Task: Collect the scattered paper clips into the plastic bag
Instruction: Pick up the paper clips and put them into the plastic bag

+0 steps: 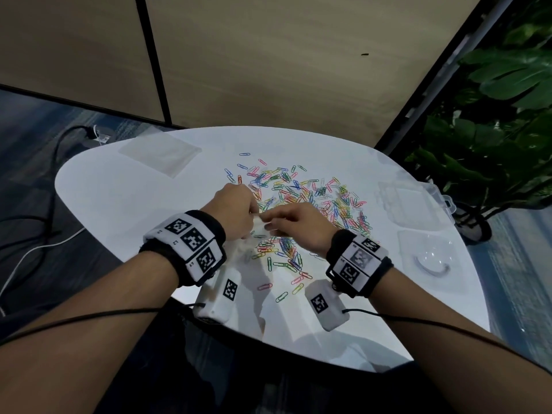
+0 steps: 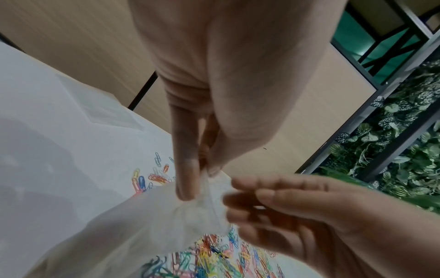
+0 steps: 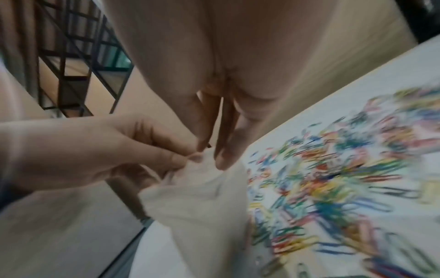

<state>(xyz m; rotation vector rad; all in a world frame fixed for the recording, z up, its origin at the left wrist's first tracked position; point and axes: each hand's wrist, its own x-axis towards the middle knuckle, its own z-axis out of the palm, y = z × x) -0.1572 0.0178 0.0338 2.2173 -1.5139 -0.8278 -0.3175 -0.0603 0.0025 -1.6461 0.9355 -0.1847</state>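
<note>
Many coloured paper clips (image 1: 298, 189) lie scattered over the middle of the white table (image 1: 119, 210). Both hands meet above the near part of the heap at the mouth of a clear plastic bag (image 1: 260, 231). My left hand (image 1: 239, 209) pinches the bag's top edge between thumb and forefinger (image 2: 188, 176). The bag (image 2: 161, 225) hangs crumpled below it, over the paper clips (image 2: 202, 259). My right hand (image 1: 294, 224) comes in from the right, and its thumb and fingertips (image 3: 222, 159) close on the rim of the bag (image 3: 202, 206). The paper clips (image 3: 321, 188) are blurred there.
A flat clear bag (image 1: 159, 155) lies at the table's back left. Clear plastic boxes (image 1: 409, 204) and a clear lid (image 1: 430, 261) sit at the right edge. A leafy plant (image 1: 493, 115) stands beyond the right side, and cables (image 1: 59, 144) run over the floor at left.
</note>
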